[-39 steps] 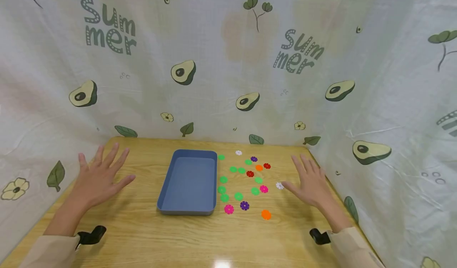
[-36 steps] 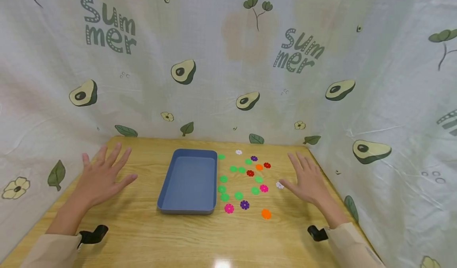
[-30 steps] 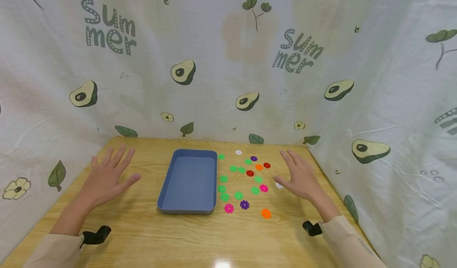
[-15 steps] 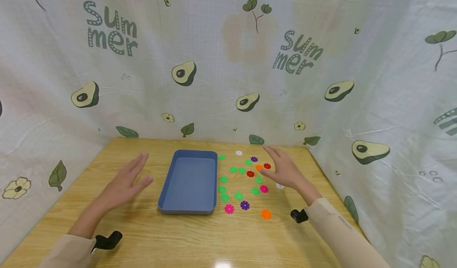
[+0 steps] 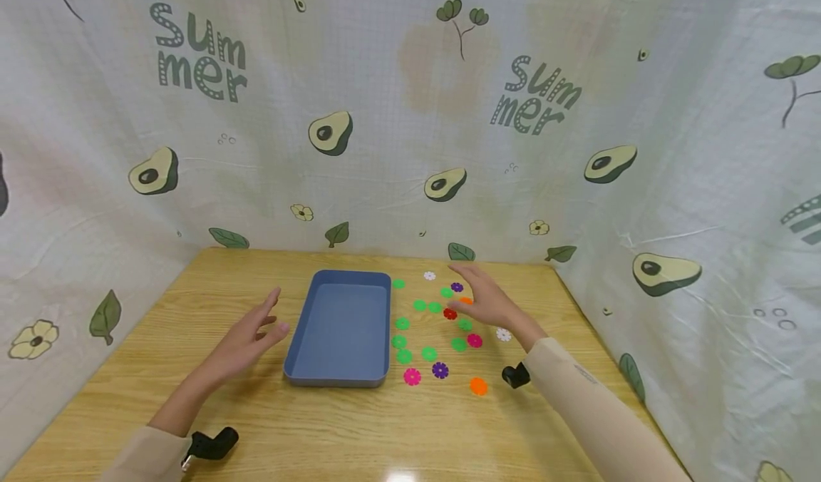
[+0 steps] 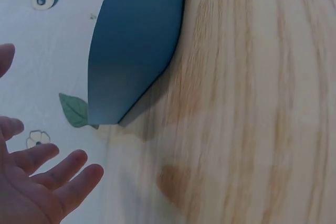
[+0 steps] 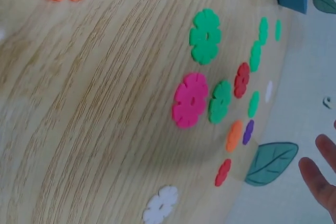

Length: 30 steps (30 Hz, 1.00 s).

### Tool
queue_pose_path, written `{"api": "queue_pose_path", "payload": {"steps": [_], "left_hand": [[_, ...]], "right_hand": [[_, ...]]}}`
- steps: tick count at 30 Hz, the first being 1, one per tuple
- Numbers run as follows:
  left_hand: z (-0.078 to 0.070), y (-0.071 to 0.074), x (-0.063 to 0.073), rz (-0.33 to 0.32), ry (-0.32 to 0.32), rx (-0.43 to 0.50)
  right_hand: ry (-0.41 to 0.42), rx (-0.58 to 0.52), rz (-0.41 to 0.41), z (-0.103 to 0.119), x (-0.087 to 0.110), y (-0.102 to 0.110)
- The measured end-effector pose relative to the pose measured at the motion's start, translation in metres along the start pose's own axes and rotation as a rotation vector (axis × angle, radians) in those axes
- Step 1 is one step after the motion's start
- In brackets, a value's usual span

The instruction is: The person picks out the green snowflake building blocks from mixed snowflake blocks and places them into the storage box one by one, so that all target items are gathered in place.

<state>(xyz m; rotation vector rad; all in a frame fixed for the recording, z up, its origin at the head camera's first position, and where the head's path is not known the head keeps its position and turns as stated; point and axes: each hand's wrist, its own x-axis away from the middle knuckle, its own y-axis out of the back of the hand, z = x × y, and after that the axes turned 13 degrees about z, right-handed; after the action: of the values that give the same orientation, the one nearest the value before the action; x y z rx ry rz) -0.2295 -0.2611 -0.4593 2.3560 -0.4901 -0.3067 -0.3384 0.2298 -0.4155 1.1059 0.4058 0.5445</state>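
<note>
A blue-grey rectangular tray point(image 5: 340, 381) lies on the wooden table with nothing in it. My left hand point(image 5: 246, 343) hovers just left of the tray, fingers relaxed and holding nothing; the left wrist view shows the spread fingers point(image 6: 79, 184) beside the tray's wall point(image 6: 136, 40). Right of the tray, flat flower-shaped plastic discs lie scattered: several green discs point(image 5: 429, 354), plus pink point(image 5: 412, 376), purple point(image 5: 440, 370), orange point(image 5: 478, 386), red point(image 5: 450, 314) and white discs point(image 5: 503, 334). Over the far discs hovers my right hand point(image 5: 487, 302), its fingers loosely extended and empty; it hides one red disc from the head view.
A pale cloth point(image 5: 385, 75) printed with avocados, leaves and "summer" lettering hangs behind the table point(image 5: 359, 432) and along both sides. Each wrist wears a black camera mount, one at the left sleeve point(image 5: 214, 443) and one at the right point(image 5: 516, 376).
Both hands have moved inward: the left came right towards the tray, its fingers relaxing from a wide spread, and the right moved left over the discs. Tray and discs have stayed put.
</note>
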Motion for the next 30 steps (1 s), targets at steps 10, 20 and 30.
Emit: {"api": "queue_pose_path", "payload": {"steps": [10, 20, 30], "left_hand": [[0.001, -0.014, -0.006, 0.034, 0.08, 0.146], [0.002, -0.026, -0.01, 0.073, 0.095, 0.246], [0.007, -0.03, -0.013, 0.109, 0.125, 0.308]], "right_hand": [[0.005, -0.081, 0.058, -0.004, -0.026, -0.017], [-0.01, -0.162, 0.126, -0.009, -0.047, -0.033], [0.005, -0.181, 0.161, -0.005, -0.06, -0.045]]}}
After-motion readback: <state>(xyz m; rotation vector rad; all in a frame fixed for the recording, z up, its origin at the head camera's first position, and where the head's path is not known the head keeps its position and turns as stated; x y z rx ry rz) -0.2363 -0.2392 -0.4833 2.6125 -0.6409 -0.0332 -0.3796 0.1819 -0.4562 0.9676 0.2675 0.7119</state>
